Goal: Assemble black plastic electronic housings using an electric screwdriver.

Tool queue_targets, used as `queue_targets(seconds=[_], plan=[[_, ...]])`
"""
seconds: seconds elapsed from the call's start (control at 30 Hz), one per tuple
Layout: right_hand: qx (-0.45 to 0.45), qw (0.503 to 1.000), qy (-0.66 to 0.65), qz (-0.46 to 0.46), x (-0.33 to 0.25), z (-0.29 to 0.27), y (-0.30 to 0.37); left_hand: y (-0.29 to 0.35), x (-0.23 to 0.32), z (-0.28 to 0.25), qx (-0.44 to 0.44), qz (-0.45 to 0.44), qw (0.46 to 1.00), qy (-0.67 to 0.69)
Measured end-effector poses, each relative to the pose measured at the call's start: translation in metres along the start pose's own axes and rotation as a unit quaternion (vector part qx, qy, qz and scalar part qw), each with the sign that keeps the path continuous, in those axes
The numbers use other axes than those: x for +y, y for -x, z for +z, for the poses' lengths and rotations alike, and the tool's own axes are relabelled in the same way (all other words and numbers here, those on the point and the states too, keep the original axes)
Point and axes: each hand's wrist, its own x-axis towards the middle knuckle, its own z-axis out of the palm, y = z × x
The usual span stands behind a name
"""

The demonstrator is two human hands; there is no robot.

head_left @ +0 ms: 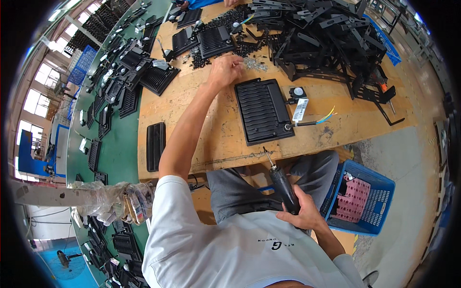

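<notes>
My right hand (pixel 305 211) is wrapped round a black electric screwdriver (pixel 284 188), held over my lap with its bit toward the table edge. Across the table, my left hand (pixel 225 71) reaches to the small silver screws (pixel 254 64), its fingers curled together; whatever they pinch is hidden. Between the two hands lies a black finned floodlight housing (pixel 261 113), with a small sensor (pixel 297 92) on its right side and a cable (pixel 317 122) ending in bare coloured wires. Black small parts (pixel 199 58) are heaped beside my left hand.
Black metal brackets (pixel 317 38) are piled high at the back right. More housings (pixel 216 42) lie beyond my left hand and along the green conveyor (pixel 115 137). A black rectangular part (pixel 155 146) rests at the left edge. A blue crate (pixel 382 206) stands right. Another person's blue sleeve (pixel 197 4) shows far off.
</notes>
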Motion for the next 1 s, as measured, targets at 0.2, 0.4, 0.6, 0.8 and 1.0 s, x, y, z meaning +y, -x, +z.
queue_targets(seconds=[0.2,0.4,0.6,0.8,1.0], plan=[[0.048,0.998,0.001,0.031,0.016,-0.008,0.017,-0.023,-0.016,0.015,-0.057,-0.008,0.998,-0.024],[0.057,0.996,-0.050,0.049,0.016,-0.013,0.023,-0.032,-0.030,0.015,-0.078,0.071,0.990,-0.099],[0.045,0.993,-0.085,0.071,0.018,-0.007,0.020,-0.026,-0.025,0.013,-0.017,0.093,0.984,-0.154],[0.037,0.985,-0.152,0.078,0.011,-0.006,0.011,0.037,0.090,-0.031,-0.055,-0.018,0.992,0.110],[0.004,0.978,-0.189,0.092,0.007,-0.007,0.001,0.120,0.147,-0.023,-0.087,0.030,0.977,0.191]])
